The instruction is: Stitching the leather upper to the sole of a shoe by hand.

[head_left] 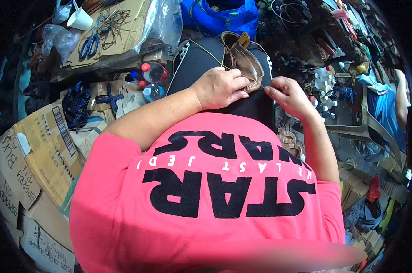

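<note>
A brown leather shoe (250,64) rests on my dark-trousered lap, with its toe toward me. My left hand (220,87) is closed on the toe end from the left, fingers bent over the leather. Just right of the toe, my right hand (290,95) is closed in a pinch, its fingertips close to the shoe's edge. Whatever sits in that pinch is too small to make out. A thin light cord (207,51) arcs over my left thigh to the shoe, and a similar strand shows on the right. The shoe's underside is hidden.
Bottles with red and blue caps (155,73) stand left of my legs. Beyond them, blue-handled scissors (90,44) lie on cardboard sheets (124,22). A blue bag (203,20) is ahead. Small white bottles (323,86) and another person's arm (401,91) are at right; cardboard boxes (49,150) at left.
</note>
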A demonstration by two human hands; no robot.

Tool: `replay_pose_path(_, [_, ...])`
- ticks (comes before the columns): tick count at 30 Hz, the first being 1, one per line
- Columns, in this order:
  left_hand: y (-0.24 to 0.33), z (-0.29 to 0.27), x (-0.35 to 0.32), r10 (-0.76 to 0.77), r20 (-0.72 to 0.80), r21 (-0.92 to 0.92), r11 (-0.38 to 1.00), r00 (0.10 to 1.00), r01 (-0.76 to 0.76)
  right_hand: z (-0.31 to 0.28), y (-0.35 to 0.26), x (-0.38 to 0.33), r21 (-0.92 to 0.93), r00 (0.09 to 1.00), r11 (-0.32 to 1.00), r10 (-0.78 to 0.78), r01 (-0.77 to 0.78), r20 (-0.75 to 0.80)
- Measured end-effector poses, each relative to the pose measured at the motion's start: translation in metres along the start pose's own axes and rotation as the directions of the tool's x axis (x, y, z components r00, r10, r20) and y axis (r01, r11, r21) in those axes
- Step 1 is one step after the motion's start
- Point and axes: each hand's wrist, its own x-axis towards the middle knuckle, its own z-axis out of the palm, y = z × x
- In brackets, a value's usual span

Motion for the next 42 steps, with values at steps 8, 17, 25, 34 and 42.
replay_pose_path(8, [-0.018, -0.022, 0.007, -0.16, 0.18, -0.35, 0.912, 0.971, 0.215, -0.027, 0.002, -0.05, 0.468, 0.965, 0.878, 0.199, -0.099, -0.168])
replay_pose_path(17, [-0.054, -0.014, 0.044, 0.01, 0.183, -0.282, 0.959, 0.983, 0.043, -0.004, -0.017, -0.003, -0.001, 0.98, 1.0, 0.027, -0.028, -0.198])
replay_pose_path(25, [-0.063, -0.01, 0.047, -0.019, 0.218, -0.358, 0.929, 0.976, 0.098, -0.011, -0.024, 0.01, -0.123, 0.986, 0.984, 0.109, -0.125, -0.13])
replay_pose_path(34, [-0.066, -0.01, 0.046, -0.028, 0.239, -0.371, 0.921, 0.971, 0.118, -0.003, -0.024, 0.018, -0.114, 0.986, 0.982, 0.141, -0.15, -0.086])
replay_pose_path(42, [-0.068, -0.005, 0.051, 0.004, 0.251, -0.407, 0.908, 0.968, 0.101, -0.007, 0.029, 0.034, 0.321, 0.987, 0.937, 0.103, -0.137, 0.121])
